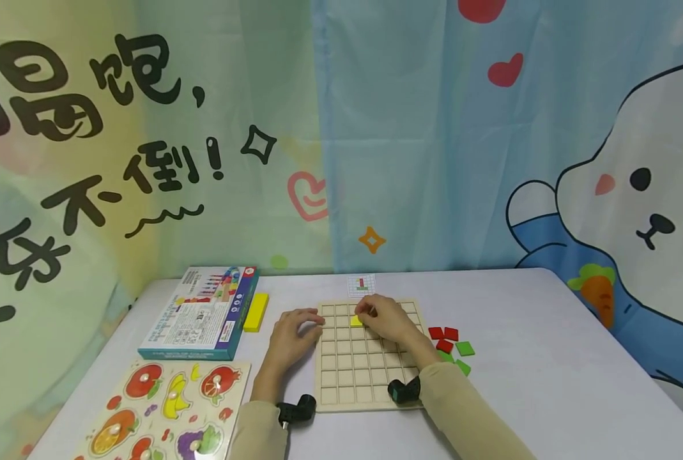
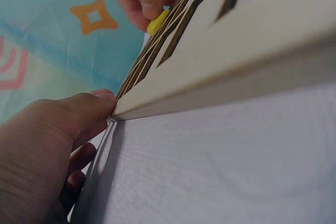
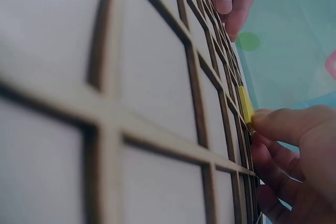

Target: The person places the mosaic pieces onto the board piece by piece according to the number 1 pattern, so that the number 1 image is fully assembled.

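Yellow tile [image 1: 356, 321] sat in a cell near the far edge of the grid board [image 1: 364, 377], pinched by my right hand [image 1: 384, 317] — best pressed down flat, I judged — while my left hand [image 1: 295, 332] steadied the board's edge, fingers straight.

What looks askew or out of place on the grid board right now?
Little stands out. The yellow tile sits in a cell of the grid board, the right hand touching it, and the left hand rests at the board's edge. Red and green tiles lie loosely scattered beside the board.
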### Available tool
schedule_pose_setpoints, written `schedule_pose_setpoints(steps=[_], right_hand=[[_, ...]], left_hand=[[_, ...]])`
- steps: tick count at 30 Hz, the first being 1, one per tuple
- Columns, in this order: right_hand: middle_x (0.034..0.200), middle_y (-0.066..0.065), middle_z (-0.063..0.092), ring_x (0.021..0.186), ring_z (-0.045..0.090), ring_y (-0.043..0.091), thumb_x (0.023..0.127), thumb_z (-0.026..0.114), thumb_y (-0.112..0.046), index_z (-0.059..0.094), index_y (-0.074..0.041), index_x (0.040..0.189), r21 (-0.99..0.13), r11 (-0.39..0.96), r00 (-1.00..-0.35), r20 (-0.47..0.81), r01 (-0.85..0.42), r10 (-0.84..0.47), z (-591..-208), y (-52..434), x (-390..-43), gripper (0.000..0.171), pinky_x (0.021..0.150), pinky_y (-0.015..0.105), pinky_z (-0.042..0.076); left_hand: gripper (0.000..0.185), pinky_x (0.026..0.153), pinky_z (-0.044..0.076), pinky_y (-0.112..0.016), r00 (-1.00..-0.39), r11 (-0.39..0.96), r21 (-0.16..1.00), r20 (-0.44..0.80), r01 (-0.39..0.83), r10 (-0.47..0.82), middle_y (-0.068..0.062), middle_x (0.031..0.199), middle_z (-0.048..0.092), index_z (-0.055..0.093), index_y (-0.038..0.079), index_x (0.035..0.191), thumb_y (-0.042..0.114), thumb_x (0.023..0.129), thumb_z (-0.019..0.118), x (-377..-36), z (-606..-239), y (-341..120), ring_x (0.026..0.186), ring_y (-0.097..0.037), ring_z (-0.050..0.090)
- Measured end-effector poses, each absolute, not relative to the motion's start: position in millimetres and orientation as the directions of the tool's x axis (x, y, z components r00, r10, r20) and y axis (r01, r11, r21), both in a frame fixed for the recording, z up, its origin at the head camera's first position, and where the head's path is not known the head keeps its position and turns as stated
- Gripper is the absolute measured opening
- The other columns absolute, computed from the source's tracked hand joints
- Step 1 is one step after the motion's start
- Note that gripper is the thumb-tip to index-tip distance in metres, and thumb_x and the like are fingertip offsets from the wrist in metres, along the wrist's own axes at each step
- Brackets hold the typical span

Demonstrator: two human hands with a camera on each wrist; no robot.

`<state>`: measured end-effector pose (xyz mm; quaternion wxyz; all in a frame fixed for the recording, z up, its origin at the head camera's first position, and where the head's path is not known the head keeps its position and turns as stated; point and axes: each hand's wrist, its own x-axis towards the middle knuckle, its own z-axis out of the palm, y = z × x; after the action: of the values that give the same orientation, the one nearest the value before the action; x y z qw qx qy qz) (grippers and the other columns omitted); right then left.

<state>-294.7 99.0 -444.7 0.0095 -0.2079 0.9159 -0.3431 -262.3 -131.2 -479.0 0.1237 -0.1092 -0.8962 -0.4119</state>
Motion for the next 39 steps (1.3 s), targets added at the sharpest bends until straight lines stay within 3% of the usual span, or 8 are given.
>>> schedule_pose_setpoints(steps=[11,22,33,39], right_hand=[[0.093,-0.002,0.061,0.081,0.055,0.012,0.092,0.060,-0.014,0.067,-0.015,0.096,-0.645,0.678,-0.918,0.096,-0.352,-0.386,-444.8,100.3,-291.0,0.009,0.074,0.030,0.047],[0.103,0.004,0.064,0.091,0.058,0.015,0.094,0.055,-0.013,0.064,-0.007,0.108,-0.732,0.574,-0.908,0.149,-0.367,-0.391,-439.0,112.0,-283.6,0.017,0.081,0.032,0.048],[0.108,0.009,0.064,0.094,0.058,0.019,0.096,0.053,-0.014,0.062,-0.008,0.110,-0.744,0.572,-0.923,0.157,-0.345,-0.352,-433.8,143.7,-275.0,0.018,0.078,0.032,0.048],[0.110,0.009,0.065,0.096,0.059,0.020,0.096,0.053,-0.016,0.062,-0.008,0.111,-0.734,0.591,-0.933,0.167,-0.334,-0.320,-434.1,167.4,-269.7,0.019,0.083,0.036,0.048]], left_hand=[[0.013,0.101,0.034,-0.051,-0.947,0.637,0.712,0.309,0.295,0.092,-0.003,0.120,0.066,0.073,0.020,0.095,0.017,0.082,0.071,-259.4,-478.8,-130.3,0.117,-0.028,0.053],[0.013,0.100,0.034,-0.053,-0.937,0.634,0.704,0.336,0.320,0.099,-0.004,0.119,0.067,0.073,0.018,0.094,0.015,0.082,0.070,-259.7,-478.2,-130.3,0.116,-0.029,0.053],[0.013,0.099,0.035,-0.052,-0.934,0.648,0.689,0.341,0.325,0.105,-0.003,0.118,0.067,0.073,0.018,0.094,0.015,0.083,0.070,-261.1,-480.8,-131.7,0.116,-0.028,0.053],[0.014,0.100,0.035,-0.052,-0.931,0.638,0.695,0.353,0.331,0.098,-0.003,0.118,0.067,0.073,0.019,0.094,0.014,0.082,0.071,-260.9,-479.5,-130.7,0.116,-0.028,0.053]])
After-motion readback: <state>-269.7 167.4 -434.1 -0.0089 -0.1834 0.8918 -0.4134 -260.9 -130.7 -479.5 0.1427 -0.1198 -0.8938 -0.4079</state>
